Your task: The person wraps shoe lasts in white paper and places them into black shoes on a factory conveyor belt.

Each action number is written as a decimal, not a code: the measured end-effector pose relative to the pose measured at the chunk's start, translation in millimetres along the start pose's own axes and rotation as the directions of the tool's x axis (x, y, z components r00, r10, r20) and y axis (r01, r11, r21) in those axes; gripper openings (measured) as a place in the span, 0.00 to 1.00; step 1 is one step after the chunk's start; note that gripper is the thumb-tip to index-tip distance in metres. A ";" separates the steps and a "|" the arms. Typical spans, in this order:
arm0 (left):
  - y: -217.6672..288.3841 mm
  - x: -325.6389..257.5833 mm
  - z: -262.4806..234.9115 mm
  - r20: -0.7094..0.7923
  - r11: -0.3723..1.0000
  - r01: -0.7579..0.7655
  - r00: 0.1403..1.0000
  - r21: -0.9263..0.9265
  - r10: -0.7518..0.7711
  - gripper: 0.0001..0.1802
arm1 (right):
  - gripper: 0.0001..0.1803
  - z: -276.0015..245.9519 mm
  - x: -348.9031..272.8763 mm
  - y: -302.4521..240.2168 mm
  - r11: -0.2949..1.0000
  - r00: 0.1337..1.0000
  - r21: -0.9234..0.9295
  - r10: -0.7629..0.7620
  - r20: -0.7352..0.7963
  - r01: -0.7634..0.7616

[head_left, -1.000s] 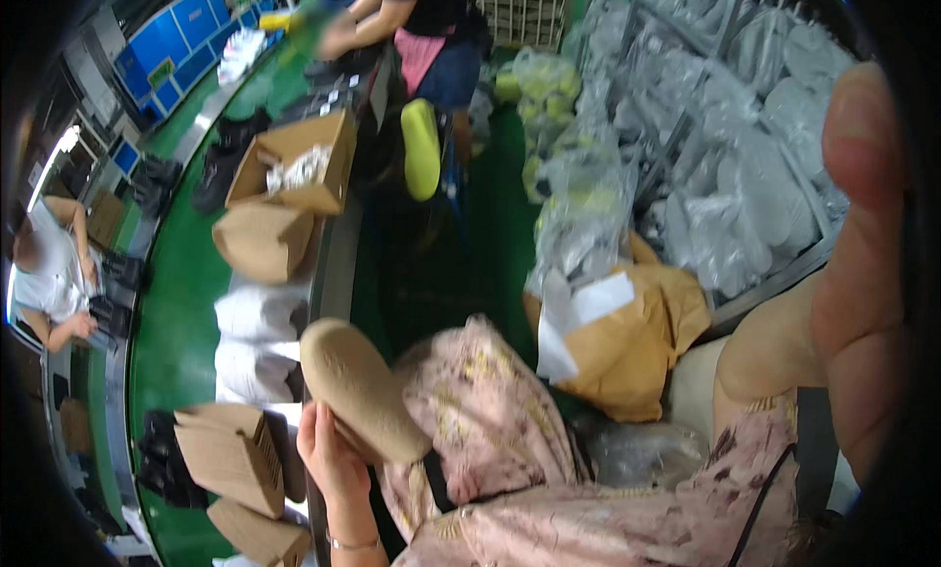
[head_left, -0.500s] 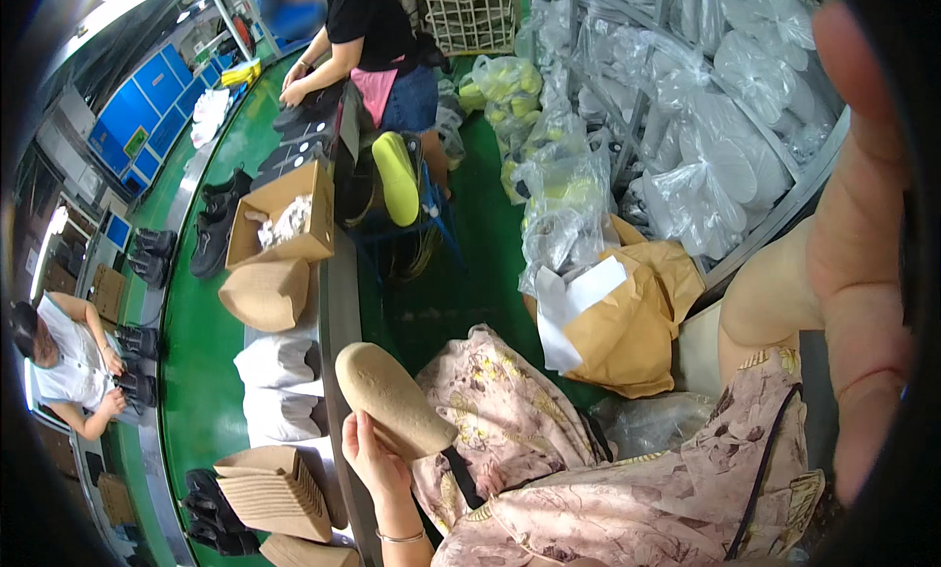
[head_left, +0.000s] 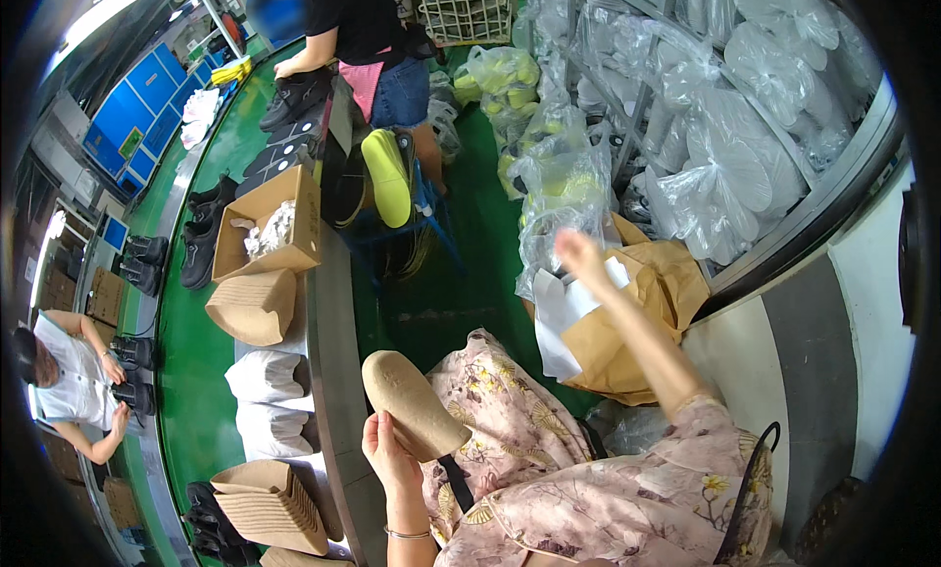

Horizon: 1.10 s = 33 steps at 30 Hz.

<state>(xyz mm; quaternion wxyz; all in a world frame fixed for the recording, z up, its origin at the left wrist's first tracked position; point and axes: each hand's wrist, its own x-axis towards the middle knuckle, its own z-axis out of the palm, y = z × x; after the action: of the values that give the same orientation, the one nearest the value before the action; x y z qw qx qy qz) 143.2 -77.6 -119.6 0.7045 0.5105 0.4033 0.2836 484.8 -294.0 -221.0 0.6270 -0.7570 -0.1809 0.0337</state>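
Head view: tan insole [head_left: 414, 404], low and centre-left of the frame, is gripped at its lower edge by the left hand [head_left: 390, 456]; it looks light, flexible, best pinched along the rim. Right hand [head_left: 578, 251], open and blurred, is stretched toward white paper [head_left: 564, 317] at centre right.

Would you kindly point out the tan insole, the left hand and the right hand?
insole [head_left: 412, 402], head view, middle of its flat face.
left hand [head_left: 390, 454], head view, the palm under the insole.
right hand [head_left: 578, 251], head view, the blurred raised palm.
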 end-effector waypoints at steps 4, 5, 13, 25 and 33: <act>-14.2 8.2 13.2 -0.031 0.999 0.035 0.999 0.009 -0.035 0.11 | 0.15 64.8 -59.4 156.5 0.843 0.960 -0.471 0.278 -0.032 -0.260; -16.1 9.7 14.8 -0.049 0.999 0.044 0.998 0.017 -0.044 0.11 | 0.17 78.2 -65.0 176.0 0.801 0.943 -0.519 0.332 -0.029 -0.298; -37.3 23.4 5.2 -0.151 0.991 0.054 0.988 0.123 -0.036 0.13 | 0.27 89.0 -77.1 207.9 0.544 0.775 -0.811 0.601 0.196 -0.216; -30.8 35.8 4.6 -0.151 0.992 0.032 0.988 0.124 -0.013 0.17 | 0.07 58.6 -83.9 259.3 0.874 0.975 -0.434 0.215 -0.063 -0.221; -23.8 51.5 -7.3 -0.166 0.999 0.001 0.986 0.051 0.008 0.15 | 0.11 36.1 -69.3 286.8 0.925 0.919 -0.055 0.380 0.106 -0.377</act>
<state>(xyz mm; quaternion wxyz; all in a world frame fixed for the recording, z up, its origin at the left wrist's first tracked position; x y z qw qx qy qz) 163.1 -39.8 -157.7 0.6545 0.5035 0.4670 0.3162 476.6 -324.5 -516.6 0.5845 -0.7849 -0.0673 0.1945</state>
